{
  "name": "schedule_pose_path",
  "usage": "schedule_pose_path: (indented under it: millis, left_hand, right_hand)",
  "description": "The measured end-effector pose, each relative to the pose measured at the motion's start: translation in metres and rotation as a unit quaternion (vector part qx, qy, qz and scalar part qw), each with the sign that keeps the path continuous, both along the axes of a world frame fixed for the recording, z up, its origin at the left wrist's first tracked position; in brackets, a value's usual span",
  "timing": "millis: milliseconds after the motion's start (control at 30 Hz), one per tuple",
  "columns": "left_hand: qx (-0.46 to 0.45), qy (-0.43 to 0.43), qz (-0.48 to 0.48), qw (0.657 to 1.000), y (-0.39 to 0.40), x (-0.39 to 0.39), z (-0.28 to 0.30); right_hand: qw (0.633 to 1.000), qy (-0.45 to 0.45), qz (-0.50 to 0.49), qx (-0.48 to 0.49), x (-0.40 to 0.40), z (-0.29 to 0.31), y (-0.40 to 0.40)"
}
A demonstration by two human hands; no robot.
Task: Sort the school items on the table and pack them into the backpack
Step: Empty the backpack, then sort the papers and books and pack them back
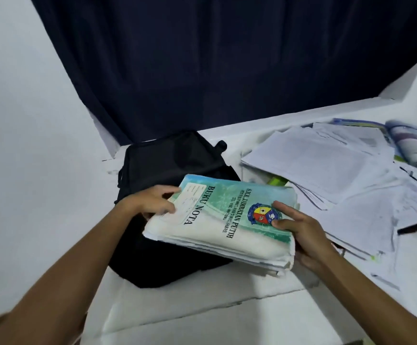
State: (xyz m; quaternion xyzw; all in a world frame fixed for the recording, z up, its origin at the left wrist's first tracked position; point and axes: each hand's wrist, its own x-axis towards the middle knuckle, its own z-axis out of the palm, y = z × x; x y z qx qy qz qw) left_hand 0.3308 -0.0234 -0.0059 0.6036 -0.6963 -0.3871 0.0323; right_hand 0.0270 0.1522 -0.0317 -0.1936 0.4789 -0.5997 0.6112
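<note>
A black backpack [162, 165] lies on the white table [202, 307] at centre left. Over its near side I hold a thick stack of notebooks [217, 220]; the top one has a green and white cover printed "BUKU NOTA". My right hand [299, 230] grips the stack's right end, thumb on the cover and fingers underneath. At the stack's left end my left hand [152, 201] holds the corner, fingers lying on the cover next to the backpack's opening. The stack hides the opening itself.
A loose heap of white printed papers [339, 170] spreads across the table's right side, with coloured books [411, 143] at the far right and a dark pen [416, 226] on the sheets. A dark blue curtain [227, 58] hangs behind.
</note>
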Motion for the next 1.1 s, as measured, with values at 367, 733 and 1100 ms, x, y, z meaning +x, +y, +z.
schedule_pose_path:
  millis: [367,733,1100]
  left_hand:
    - [-0.307,-0.283,-0.149,0.896,-0.070,0.030,-0.050]
    - [-0.413,-0.233,-0.203,0.857,-0.110,0.055,-0.020]
    - [-0.445,-0.172,-0.241,0.845,-0.117,0.056,0.034]
  right_hand:
    - [0.988,0.003,-0.151,0.019,0.079,0.002,0.020]
    - [0.980,0.030,-0.190,0.049,0.123,0.001,0.006]
    - [0.982,0.000,-0.189,0.023,0.180,0.012,-0.028]
